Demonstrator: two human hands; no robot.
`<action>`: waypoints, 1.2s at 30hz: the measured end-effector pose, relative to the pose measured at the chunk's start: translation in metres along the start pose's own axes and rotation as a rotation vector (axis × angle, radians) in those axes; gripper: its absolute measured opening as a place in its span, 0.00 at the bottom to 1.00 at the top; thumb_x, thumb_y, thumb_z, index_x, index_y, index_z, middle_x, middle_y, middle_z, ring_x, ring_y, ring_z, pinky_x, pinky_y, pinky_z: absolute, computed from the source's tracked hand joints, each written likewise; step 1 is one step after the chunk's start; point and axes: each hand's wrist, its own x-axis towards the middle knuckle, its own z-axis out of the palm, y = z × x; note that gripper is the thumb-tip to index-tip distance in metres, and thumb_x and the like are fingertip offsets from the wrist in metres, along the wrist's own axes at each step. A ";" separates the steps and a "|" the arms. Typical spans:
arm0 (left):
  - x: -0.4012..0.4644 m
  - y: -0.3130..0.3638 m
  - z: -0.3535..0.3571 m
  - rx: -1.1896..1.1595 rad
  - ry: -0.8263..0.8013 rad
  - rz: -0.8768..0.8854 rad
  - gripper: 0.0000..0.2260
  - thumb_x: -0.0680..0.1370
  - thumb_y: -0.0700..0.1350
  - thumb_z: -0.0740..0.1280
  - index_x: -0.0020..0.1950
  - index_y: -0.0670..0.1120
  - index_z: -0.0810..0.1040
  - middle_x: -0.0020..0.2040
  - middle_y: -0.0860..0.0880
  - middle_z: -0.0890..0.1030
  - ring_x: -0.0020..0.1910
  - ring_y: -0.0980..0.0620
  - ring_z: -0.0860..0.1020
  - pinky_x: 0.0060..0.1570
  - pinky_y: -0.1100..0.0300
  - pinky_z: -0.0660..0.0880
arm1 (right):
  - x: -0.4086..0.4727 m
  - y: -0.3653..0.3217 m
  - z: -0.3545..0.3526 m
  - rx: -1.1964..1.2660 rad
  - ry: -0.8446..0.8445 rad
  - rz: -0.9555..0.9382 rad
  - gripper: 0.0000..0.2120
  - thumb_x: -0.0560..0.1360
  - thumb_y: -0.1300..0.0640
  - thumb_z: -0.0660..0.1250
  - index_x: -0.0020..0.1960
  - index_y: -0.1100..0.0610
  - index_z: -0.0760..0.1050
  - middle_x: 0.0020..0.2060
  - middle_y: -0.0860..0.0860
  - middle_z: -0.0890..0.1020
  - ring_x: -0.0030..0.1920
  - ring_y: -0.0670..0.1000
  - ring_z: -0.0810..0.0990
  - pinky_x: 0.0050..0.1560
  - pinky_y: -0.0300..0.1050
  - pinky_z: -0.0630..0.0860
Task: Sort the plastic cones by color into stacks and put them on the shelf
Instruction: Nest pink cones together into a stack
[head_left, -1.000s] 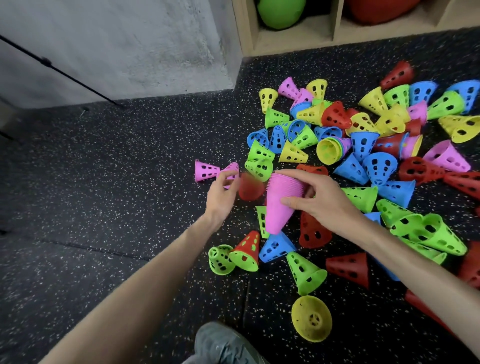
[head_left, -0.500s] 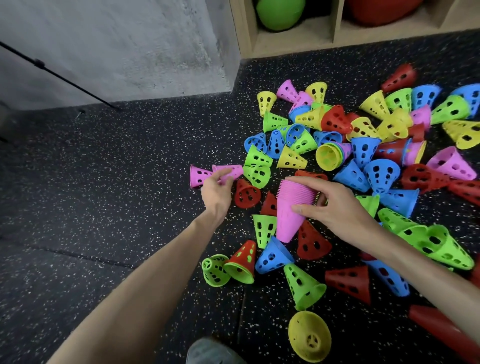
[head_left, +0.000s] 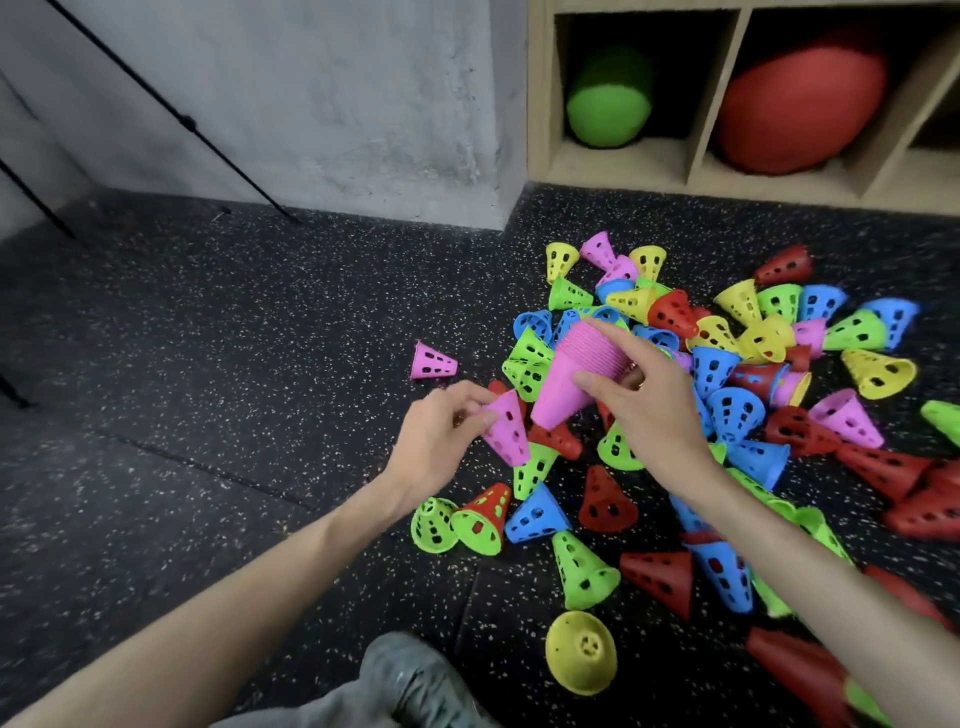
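The left hand pinches a single pink cone; at its 2 o'clock, the right hand grips the pink stack.

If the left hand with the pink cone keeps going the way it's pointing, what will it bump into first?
Probably the pink stack gripped by the right hand. The left hand pinches a single pink cone and points right and a little up, straight toward the stack's narrow end. Depth is hard to judge from this one view.
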 end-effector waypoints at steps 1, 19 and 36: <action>-0.009 0.005 -0.005 -0.005 -0.001 0.022 0.05 0.81 0.46 0.69 0.56 0.49 0.83 0.38 0.62 0.83 0.38 0.66 0.79 0.40 0.73 0.68 | 0.000 -0.009 -0.002 -0.017 0.012 -0.018 0.26 0.76 0.57 0.74 0.68 0.36 0.72 0.54 0.52 0.80 0.34 0.43 0.66 0.42 0.43 0.72; -0.065 0.075 -0.003 -0.428 -0.012 0.181 0.06 0.87 0.43 0.55 0.61 0.53 0.69 0.46 0.42 0.79 0.40 0.42 0.73 0.41 0.49 0.72 | -0.050 -0.070 -0.007 -0.051 -0.113 -0.016 0.23 0.75 0.58 0.75 0.68 0.48 0.78 0.25 0.33 0.73 0.25 0.43 0.64 0.28 0.31 0.61; -0.061 0.052 0.006 -0.451 0.071 0.085 0.15 0.85 0.48 0.61 0.72 0.58 0.69 0.65 0.53 0.78 0.55 0.50 0.81 0.55 0.49 0.79 | -0.063 -0.051 0.009 -0.122 -0.220 -0.008 0.30 0.75 0.59 0.74 0.74 0.42 0.71 0.54 0.49 0.81 0.34 0.41 0.73 0.42 0.38 0.75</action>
